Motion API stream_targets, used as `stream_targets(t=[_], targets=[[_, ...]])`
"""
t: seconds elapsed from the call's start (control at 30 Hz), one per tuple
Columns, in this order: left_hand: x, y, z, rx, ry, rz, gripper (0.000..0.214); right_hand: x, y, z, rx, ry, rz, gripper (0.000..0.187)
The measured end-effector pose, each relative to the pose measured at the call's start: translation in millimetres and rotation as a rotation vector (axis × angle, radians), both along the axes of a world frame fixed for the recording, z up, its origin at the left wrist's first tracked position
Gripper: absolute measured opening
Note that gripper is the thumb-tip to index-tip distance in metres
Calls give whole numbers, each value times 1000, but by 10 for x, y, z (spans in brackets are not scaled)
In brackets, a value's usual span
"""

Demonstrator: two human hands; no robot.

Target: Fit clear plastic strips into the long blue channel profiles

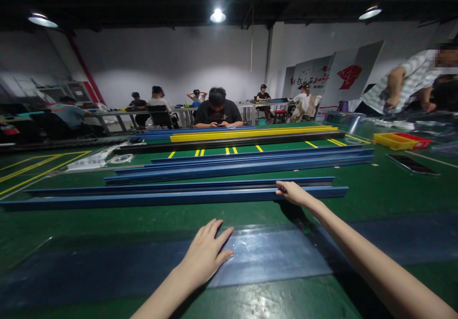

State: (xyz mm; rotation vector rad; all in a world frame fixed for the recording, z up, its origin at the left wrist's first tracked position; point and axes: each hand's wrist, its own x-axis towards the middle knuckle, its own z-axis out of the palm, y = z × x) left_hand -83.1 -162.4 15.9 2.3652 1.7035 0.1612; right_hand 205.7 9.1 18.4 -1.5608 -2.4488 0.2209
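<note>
My left hand (204,253) is spread over a long sheet of clear plastic film (265,252) on the green table, fingers apart and holding nothing. Whether its palm presses on the film I cannot tell. Stretched further forward, my right hand (292,193) has its fingers closed at the edge of the nearest long blue channel strip (171,198), towards its right end. The fingertips are partly hidden behind that edge. Beyond it lie more blue strips (243,168), stacked roughly parallel.
Further back are a yellow strip (254,133) and a black strip (229,143). To the right sit a yellow tray (393,141), a red tray (421,141) and a phone (411,164). A person (218,111) sits across the table; another person (404,82) leans in at right.
</note>
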Motion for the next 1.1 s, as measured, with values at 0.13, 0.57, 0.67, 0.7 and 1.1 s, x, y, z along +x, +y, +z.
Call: stream_targets(t=[0.13, 0.57, 0.67, 0.7, 1.1], targets=[[-109, -8, 16, -35, -30, 23, 47, -86, -13, 3, -32, 2, 2, 16], [2, 766, 122, 394, -84, 119, 29, -535, -294, 2, -33, 111, -61, 18], [58, 847, 143, 359, -56, 153, 26, -712, -376, 5, -31, 144, -47, 18], [70, 860, 144, 349, -58, 161, 25, -768, -401, 9, -33, 155, -46, 20], [225, 909, 88, 229, 29, 103, 17, -1163, -626, -9, -67, 206, 80, 32]])
